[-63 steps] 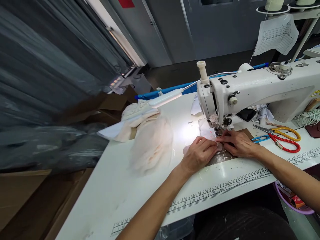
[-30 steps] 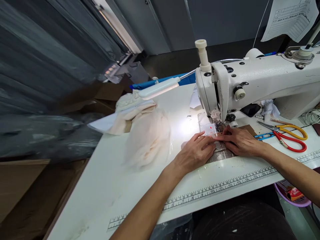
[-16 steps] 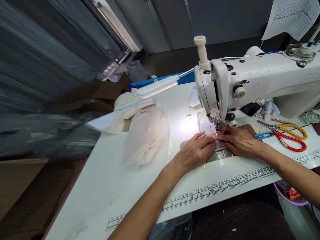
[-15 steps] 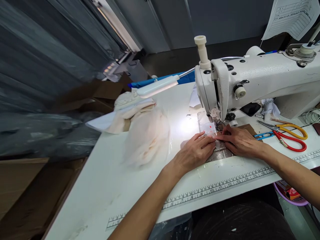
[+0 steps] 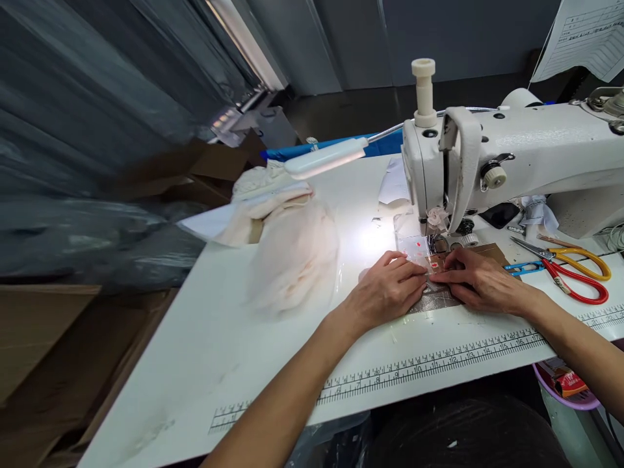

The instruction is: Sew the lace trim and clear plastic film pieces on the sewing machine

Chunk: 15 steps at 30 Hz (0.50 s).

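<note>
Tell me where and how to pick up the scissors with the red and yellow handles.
Probably best by the red loop and yellow loop, with the right hand coming from the right: the scissors lie flat with both loops on that side, while the bare blades point left, blue snips close by.

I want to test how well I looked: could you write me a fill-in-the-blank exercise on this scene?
The left hand and right hand are close together at the white ____ machine.
One handle of the scissors is red; the other is ____.
Of the two hands, the ____ one is nearer the pale heaped fabric.
The small tool between the right hand and the scissors is ____ in colour.
Missing words: sewing; yellow; left; blue.
</note>
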### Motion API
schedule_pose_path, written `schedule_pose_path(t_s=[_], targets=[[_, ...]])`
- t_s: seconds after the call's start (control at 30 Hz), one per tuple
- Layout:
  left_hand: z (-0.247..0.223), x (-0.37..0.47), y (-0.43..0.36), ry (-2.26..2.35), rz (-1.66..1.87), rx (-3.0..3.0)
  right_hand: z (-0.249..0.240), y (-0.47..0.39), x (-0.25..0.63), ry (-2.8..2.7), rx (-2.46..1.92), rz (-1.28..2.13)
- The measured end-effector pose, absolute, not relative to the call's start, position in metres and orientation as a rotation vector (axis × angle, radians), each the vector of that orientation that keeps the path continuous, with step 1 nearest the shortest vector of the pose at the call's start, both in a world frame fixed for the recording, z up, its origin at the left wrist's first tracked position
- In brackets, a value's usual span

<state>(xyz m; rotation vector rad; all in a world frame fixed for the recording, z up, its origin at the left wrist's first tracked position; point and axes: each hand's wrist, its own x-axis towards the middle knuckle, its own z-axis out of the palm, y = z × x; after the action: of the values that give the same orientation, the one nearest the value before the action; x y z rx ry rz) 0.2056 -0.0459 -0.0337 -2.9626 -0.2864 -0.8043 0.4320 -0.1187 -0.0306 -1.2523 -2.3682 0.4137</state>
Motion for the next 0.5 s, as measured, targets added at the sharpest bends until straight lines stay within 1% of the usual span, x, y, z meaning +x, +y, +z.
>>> schedule_pose_path(t_s=[0.27,0.37,0.5], targets=[[-0.0322,0.2045,-0.0462,-0.310,-0.792,-3.018,-0.0298,-0.1203,0.4275,-2.479,-1.256,0.220],[-0.0285,0.2044,-0.0458,-0.364,-0.913,-3.003,-0.0303,-0.1209,0.4266,-2.471,-1.246,0.207],[-0.0267,0.2037,-0.0428,-0.566,-1.116,-2.832,-0.0310,-0.1222,0.4248,-2.465,-1.240,0.195]])
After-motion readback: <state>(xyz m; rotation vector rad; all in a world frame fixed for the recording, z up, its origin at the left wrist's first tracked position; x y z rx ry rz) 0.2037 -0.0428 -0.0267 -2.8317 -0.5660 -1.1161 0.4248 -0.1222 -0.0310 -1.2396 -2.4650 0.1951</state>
